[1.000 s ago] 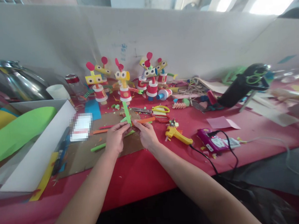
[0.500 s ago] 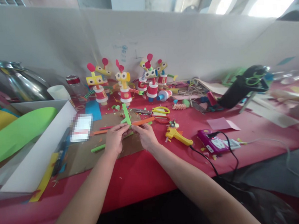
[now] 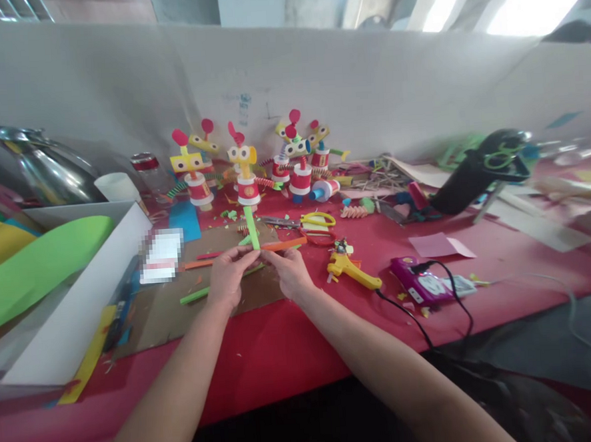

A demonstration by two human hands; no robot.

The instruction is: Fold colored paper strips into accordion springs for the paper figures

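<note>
My left hand (image 3: 225, 278) is closed in a pinch at the lower end of a light green paper strip (image 3: 252, 227), which sticks up away from me. Just beside it, my right hand (image 3: 295, 273) pinches the near end of an orange paper strip (image 3: 285, 244) that points right. The two strips meet at a corner between my fingertips, and the fingers partly hide the join. Under my hands lies a brown cardboard sheet (image 3: 156, 323) with a loose green strip (image 3: 194, 296) and an orange strip (image 3: 198, 263) on it.
Yellow-handled scissors (image 3: 318, 218) and a yellow glue gun (image 3: 351, 271) lie to the right, near a purple power strip (image 3: 419, 281). Several paper-cup figures (image 3: 247, 190) stand behind. At left is a white box (image 3: 47, 343) of coloured sheets; a black bottle (image 3: 466, 177) leans at right.
Both hands stay nearly in place, still pinching the strips' meeting ends. A small green flap left of the upright strip shows less now. The view has shifted slightly.
</note>
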